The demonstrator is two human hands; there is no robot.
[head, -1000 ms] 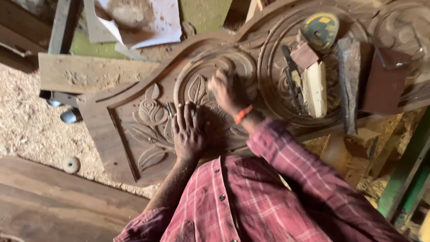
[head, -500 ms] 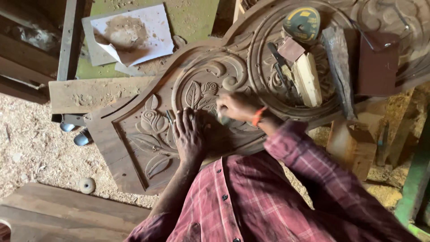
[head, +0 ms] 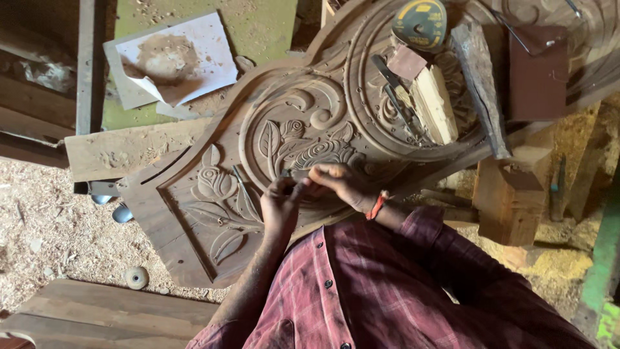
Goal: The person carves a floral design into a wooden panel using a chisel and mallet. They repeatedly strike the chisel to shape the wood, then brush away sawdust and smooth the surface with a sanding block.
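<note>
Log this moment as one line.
left hand: on carved panel | right hand: pinching small tool, unclear | chisel: lying on panel

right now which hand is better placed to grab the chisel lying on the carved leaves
Left, probably. The left hand sits right beside the chisel on the panel; the right hand is farther off, beyond the left.

Both hands [head: 310, 190] have drawn together low on the carved panel [head: 194, 220].
</note>
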